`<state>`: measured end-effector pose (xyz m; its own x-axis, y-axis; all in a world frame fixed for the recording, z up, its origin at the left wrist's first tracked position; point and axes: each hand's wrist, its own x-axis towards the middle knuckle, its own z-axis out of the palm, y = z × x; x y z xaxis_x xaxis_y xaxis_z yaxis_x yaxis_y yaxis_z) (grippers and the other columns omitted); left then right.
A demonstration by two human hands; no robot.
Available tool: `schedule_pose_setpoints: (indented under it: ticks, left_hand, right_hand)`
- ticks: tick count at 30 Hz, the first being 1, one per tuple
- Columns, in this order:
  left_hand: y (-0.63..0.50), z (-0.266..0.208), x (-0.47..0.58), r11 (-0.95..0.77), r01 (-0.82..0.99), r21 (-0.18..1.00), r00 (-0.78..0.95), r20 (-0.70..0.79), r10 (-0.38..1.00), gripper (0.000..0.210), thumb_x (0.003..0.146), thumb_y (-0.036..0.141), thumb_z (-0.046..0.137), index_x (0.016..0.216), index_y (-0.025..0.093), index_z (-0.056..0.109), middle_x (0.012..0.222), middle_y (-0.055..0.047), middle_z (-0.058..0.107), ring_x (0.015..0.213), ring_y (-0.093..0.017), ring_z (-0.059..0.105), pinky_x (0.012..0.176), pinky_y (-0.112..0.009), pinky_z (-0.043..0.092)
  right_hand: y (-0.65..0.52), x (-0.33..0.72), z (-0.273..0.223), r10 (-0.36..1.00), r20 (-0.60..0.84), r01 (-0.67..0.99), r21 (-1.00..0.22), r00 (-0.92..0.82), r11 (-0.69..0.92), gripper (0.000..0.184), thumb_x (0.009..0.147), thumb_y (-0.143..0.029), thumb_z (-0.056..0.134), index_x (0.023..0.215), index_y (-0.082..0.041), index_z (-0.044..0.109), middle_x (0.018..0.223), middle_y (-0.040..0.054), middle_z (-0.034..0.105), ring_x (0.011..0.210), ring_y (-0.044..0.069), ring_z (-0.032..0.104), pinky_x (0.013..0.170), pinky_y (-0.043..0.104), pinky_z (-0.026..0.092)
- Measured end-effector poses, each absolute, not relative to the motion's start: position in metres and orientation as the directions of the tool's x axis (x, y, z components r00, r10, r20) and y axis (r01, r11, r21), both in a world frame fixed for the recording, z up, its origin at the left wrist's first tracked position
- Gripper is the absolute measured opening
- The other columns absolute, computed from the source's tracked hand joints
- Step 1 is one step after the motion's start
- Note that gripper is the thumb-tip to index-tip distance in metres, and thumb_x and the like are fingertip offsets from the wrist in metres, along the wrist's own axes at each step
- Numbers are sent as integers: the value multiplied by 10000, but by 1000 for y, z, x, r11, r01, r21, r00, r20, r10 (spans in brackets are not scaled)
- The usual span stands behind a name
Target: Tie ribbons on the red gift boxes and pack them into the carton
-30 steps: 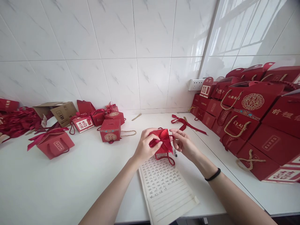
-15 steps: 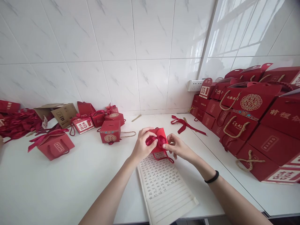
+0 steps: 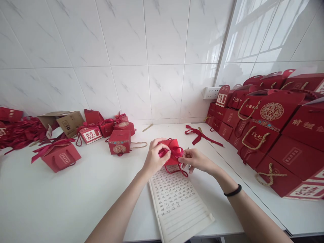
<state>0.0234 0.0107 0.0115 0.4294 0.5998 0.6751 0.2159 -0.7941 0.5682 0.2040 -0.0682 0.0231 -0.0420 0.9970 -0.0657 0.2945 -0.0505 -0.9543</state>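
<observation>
Ribbon (image 3: 175,151) on the box (image 3: 173,142), well in from the table's (image 3: 121,195) front edge, looks mid-bow: left hand (image 3: 157,158) pinches its middle, right hand (image 3: 194,160) its loop; tightening calls for even tension.

Centre of frame: the left hand (image 3: 156,158) and right hand (image 3: 196,160) pinch a looped ribbon (image 3: 176,150) atop a small red box (image 3: 173,143). Lower centre: handwritten notebook (image 3: 186,217). Right: stacked cartons (image 3: 291,152). Far left: ribbon pile (image 3: 26,134).

notebook (image 3: 186,216): front | box (image 3: 174,143): notebook's far end | stacked boxes (image 3: 288,150): right | carton (image 3: 70,124): left
</observation>
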Motion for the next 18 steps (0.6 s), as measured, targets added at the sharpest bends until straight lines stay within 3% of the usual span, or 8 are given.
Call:
schedule_pose_setpoints:
  ticks: [8, 18]
  left_hand:
    - [11, 13, 24, -791, 235, 565, 440, 663, 605, 62, 782, 154, 586, 742, 199, 604, 1123, -56, 552, 1121, -204, 498, 921, -363, 473]
    - [10, 13, 24, -793, 254, 554, 441, 663, 604, 78, 772, 132, 592, 734, 200, 599, 1122, -47, 549, 1120, -205, 499, 915, -357, 475]
  right_hand:
    - [-70, 208, 23, 994, -86, 257, -964, -74, -64, 336, 723, -410, 738, 625, -146, 555, 659, 71, 651, 672, 173, 644, 424, 191, 541]
    - [-75, 209, 31, 983, -122, 389, -919, -137, -59, 265, 804, -332, 575, 609, -164, 509, 651, 38, 601, 629, 137, 579, 490, 222, 543]
